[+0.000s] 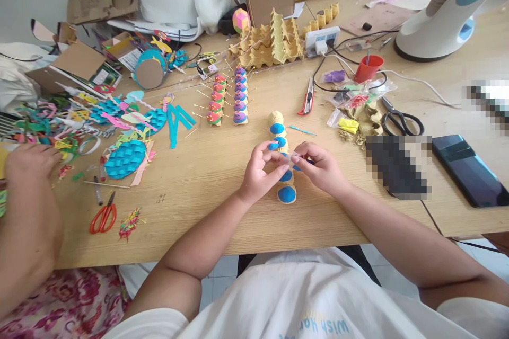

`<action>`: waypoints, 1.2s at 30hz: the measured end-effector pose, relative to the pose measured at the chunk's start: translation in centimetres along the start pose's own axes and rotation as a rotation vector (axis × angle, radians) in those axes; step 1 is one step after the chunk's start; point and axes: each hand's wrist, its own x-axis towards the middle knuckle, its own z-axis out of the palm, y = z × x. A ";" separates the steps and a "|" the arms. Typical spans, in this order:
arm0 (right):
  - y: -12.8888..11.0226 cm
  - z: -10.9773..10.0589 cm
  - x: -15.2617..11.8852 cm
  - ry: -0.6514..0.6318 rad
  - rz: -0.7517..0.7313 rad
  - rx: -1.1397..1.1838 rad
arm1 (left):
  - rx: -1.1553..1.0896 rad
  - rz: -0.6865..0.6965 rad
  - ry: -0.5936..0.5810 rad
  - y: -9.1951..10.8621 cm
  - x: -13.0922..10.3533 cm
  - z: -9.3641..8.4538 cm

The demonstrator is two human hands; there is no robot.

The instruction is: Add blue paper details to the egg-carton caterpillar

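In front of me on the table, a row of tan egg-carton cups (275, 117) runs away from me, with flattened blue clay (287, 194) on several bumps. Above the row's middle, my left hand (260, 172) is closed in a pinch, its fingertips almost meeting the other hand's. What it pinches is too small to make out; a bit of blue (273, 145) shows by its fingers. My right hand (323, 169) is closed too, with a blue clay piece (304, 165) showing between and under its fingers. Both hands hide part of the row.
Behind stand two finished-looking caterpillar rows, one red (217, 96) and one purple (240, 100), with pins sticking out. A utility knife (307, 98), black scissors (403, 119) and a phone (471, 169) lie right. At left are orange scissors (104, 216), blue woven discs (126, 159) and another person's arm (32, 212).
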 end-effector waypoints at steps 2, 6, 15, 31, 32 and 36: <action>0.0 0.0 0.0 -0.024 -0.009 0.001 | -0.007 -0.008 0.001 0.0 0.0 0.1; -0.1 0.1 -0.1 -0.056 -0.011 -0.034 | -0.020 0.023 0.026 0.1 0.1 0.2; 0.4 -0.2 -0.1 -0.053 -0.232 -0.136 | -0.062 0.032 0.027 0.5 0.1 0.4; 1.2 -0.4 0.0 -0.045 -0.172 -0.113 | -0.057 -0.044 0.089 0.2 0.2 0.2; 1.1 -0.5 0.1 -0.050 -0.170 -0.118 | -0.059 -0.038 0.105 0.2 0.2 0.2; 0.9 -1.2 0.5 -0.021 -0.234 -0.202 | -0.068 -0.032 0.120 0.1 0.3 0.2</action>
